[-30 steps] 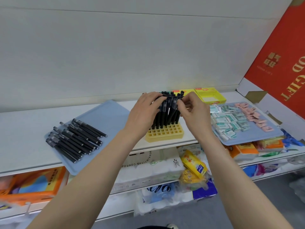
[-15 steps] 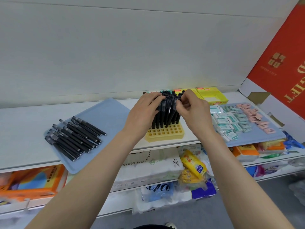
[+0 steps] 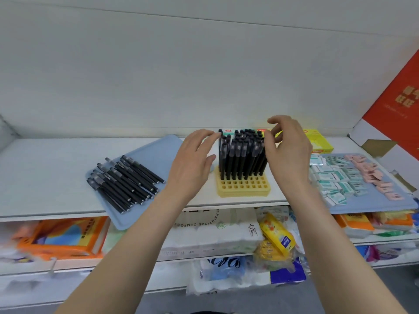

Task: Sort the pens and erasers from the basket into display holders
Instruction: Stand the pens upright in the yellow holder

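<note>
Here, the white shelf (image 3: pixel 45 177) runs across in front of me, with a red carton (image 3: pixel 396 105) leaning at its right end. Two blue trays lie on it: the left tray (image 3: pixel 158 150) sits askew with a corner past the shelf edge, and the right tray (image 3: pixel 385 205) also overhangs the edge a little. Between them stands the yellow pen holder (image 3: pixel 243 189), and behind it are yellow boxes (image 3: pixel 319 141) against the wall.

My left hand (image 3: pixel 192 162) is at the holder's left side, fingers straight and slightly spread, the fingertips at the outermost pen's cap; I cannot tell if they touch it. My right hand (image 3: pixel 290 150) is at the holder's right side, fingers loosely curled and apart, gripping nothing, the thumb close to the caps.

The standing pens (image 3: pixel 242 155) fill the holder's rear rows, long axes near vertical, caps up, some leaning slightly. The front rows of holes show in front of them. The loose pens (image 3: pixel 122 182) lie flat on the left tray, side by side, long axes running diagonally from far left to near right.

On the right tray lie the green-and-white erasers (image 3: pixel 335 177) and, beside them on the right, the pink erasers (image 3: pixel 371 175).
</note>
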A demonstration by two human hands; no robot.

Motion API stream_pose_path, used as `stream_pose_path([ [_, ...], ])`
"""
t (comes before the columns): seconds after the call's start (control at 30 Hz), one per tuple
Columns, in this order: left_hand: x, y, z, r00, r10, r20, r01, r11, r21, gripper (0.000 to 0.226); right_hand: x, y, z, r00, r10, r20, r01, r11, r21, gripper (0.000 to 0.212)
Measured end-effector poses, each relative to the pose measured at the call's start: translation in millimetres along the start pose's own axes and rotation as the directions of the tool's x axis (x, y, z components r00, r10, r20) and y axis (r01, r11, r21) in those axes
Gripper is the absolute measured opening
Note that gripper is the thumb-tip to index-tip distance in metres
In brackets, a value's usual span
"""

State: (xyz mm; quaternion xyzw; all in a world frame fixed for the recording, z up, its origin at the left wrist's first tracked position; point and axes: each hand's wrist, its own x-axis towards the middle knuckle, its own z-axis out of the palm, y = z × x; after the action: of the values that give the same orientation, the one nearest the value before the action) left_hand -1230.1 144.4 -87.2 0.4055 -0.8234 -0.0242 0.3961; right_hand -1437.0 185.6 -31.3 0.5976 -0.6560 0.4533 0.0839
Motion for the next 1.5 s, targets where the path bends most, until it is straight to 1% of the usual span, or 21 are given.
stream_pose_path([
  [0.07,-19.4,-17.4,-18.9,0.987,-0.152,-0.056,0.154,0.988,0.023,0.045,0.7,-25.7,10.1,0.997,-0.073,-0.02,0.074,0.996,0.042,0.022],
  [0.13,-40.2,-40.3,-38.7,0.952,-0.287,-0.106,0.295,0.953,0.071,0.043,-3.8,-52.7,31.2,0.987,-0.155,0.041,0.15,0.984,0.096,0.022],
  [0.17,-50.9,-52.9,-48.3,0.927,-0.352,-0.128,0.365,0.926,0.095,0.042,-8.8,-64.9,44.7,0.974,-0.201,0.102,0.188,0.975,0.121,0.021],
  [0.23,-72.0,-79.0,-64.3,0.872,-0.464,-0.155,0.485,0.863,0.144,0.04,-21.8,-85.0,76.4,0.918,-0.249,0.308,0.215,0.966,0.14,0.023],
  [0.3,-90.7,-100.4,-75.7,0.837,-0.532,-0.132,0.548,0.807,0.221,0.038,-34.8,-99.1,110.7,0.802,-0.22,0.556,0.197,0.975,0.102,0.035],
  [0.37,-105.4,-113.4,-81.9,0.818,-0.568,-0.091,0.568,0.775,0.276,0.036,-44.0,-109.0,141.7,0.674,-0.161,0.721,0.157,0.985,0.072,0.053],
  [0.43,-115.4,-117.7,-84.0,0.815,-0.577,-0.053,0.565,0.772,0.292,0.036,-49.3,-118.0,166.8,0.585,-0.12,0.802,0.143,0.989,0.044,0.067],
  [0.47,-118.4,-118.5,-84.3,0.818,-0.573,-0.041,0.558,0.777,0.291,0.036,-51.2,-123.3,176.9,0.55,-0.116,0.827,0.157,0.987,0.034,0.069],
  [0.63,-125.6,-125.6,-83.9,0.824,-0.565,-0.032,0.548,0.783,0.296,0.032,-54.5,-153.1,204.0,0.44,-0.126,0.889,0.262,0.965,0.007,0.055],
  [0.73,-128.1,-128.8,-84.0,0.843,-0.536,-0.041,0.522,0.798,0.301,0.031,-50.0,-164.5,207.4,0.384,-0.132,0.914,0.308,0.951,0.008,0.038],
  [0.77,-128.0,-129.8,-84.4,0.85,-0.525,-0.042,0.511,0.802,0.309,0.029,-47.8,-165.7,208.1,0.378,-0.126,0.917,0.326,0.946,-0.005,0.035],
  [0.87,-126.5,-131.4,-85.1,0.871,-0.49,-0.042,0.474,0.813,0.339,0.024,-42.1,-162.9,209.9,0.411,-0.094,0.907,0.379,0.922,-0.076,0.033],
  [0.93,-125.6,-132.6,-85.4,0.878,-0.477,-0.037,0.458,0.816,0.353,0.022,-38.0,-158.9,211.0,0.42,-0.083,0.904,0.405,0.908,-0.105,0.032],
  [1.03,-125.1,-135.0,-85.0,0.887,-0.462,-0.03,0.44,0.821,0.365,0.021,-33.0,-154.4,211.2,0.424,-0.056,0.904,0.412,0.901,-0.138,0.036],
  [1.13,-124.3,-137.9,-83.8,0.891,-0.452,-0.034,0.43,0.82,0.377,0.02,-31.4,-151.6,211.3,0.412,-0.032,0.911,0.427,0.889,-0.163,0.04],
  [1.17,-124.2,-138.9,-83.4,0.892,-0.451,-0.037,0.43,0.819,0.379,0.02,-31.7,-150.5,211.7,0.416,-0.036,0.909,0.436,0.885,-0.165,0.038],
  [1.27,-124.1,-140.7,-82.3,0.897,-0.44,-0.04,0.42,0.822,0.384,0.018,-32.6,-143.9,212.3,0.458,-0.083,0.885,0.482,0.86,-0.168,0.018],
  [1.3,-123.8,-141.0,-81.9,0.899,-0.436,-0.038,0.416,0.824,0.386,0.018,-32.9,-140.8,212.1,0.468,-0.091,0.879,0.491,0.854,-0.173,0.014],
  [1.4,-119.2,-141.3,-81.3,0.899,-0.438,-0.024,0.411,0.822,0.394,0.017,-30.7,-135.4,209.7,0.457,-0.088,0.885,0.517,0.836,-0.184,0.012],
  [1.5,-112.0,-141.1,-81.0,0.897,-0.443,-0.004,0.4,0.806,0.436,0.014,-28.8,-129.4,207.2,0.45,-0.072,0.89,0.489,0.854,-0.178,0.014],
])
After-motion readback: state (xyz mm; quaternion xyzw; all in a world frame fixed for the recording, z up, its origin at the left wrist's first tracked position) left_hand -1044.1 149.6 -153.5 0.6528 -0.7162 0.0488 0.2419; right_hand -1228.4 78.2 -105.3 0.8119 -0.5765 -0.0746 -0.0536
